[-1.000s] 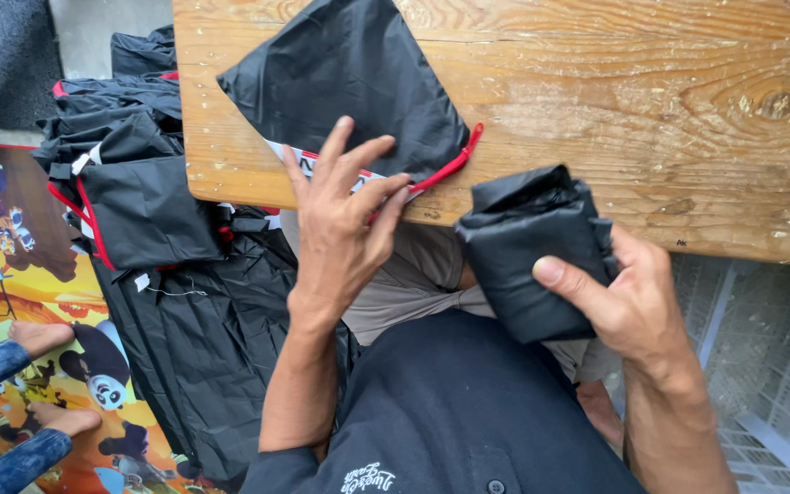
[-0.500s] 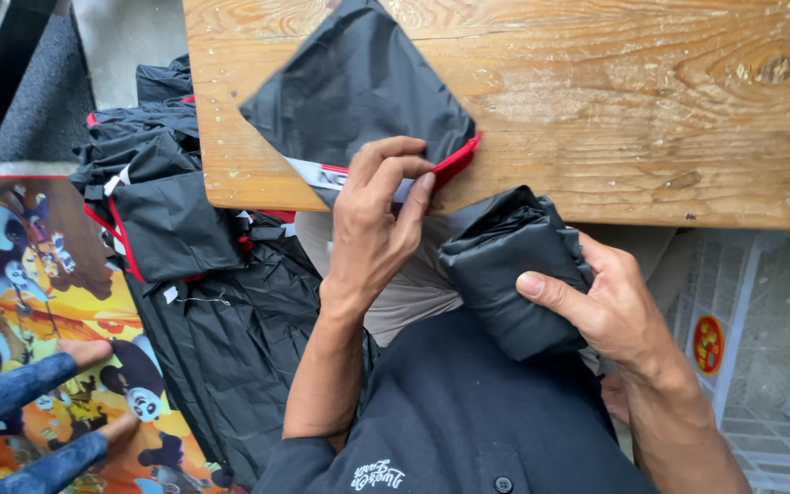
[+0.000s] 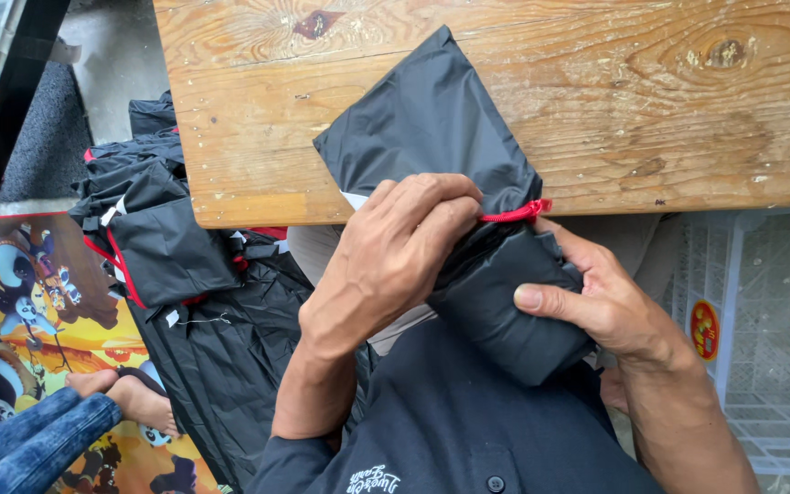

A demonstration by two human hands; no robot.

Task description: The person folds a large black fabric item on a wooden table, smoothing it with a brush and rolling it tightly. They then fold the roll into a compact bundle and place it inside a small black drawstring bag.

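- Left hand closed on the mouth of a black pouch, fingers curled over its edge right beside the red drawstring.
- Right hand clamped on a folded black bundle, thumb pressed flat on top, fingers wrapped underneath.
- Bundle pushed up against the pouch mouth, directly under the left fingers, its upper end touching or just inside the opening; cannot tell which.
- Pouch lying flat on a wooden table, tilted, its mouth hanging over the near edge above the grip.
- Left of the left wrist, below the table: a heap of black garments with red trim.
- Farther left, a colourful cartoon mat with another person's bare foot on it.
- Right of the right hand, a white plastic crate.
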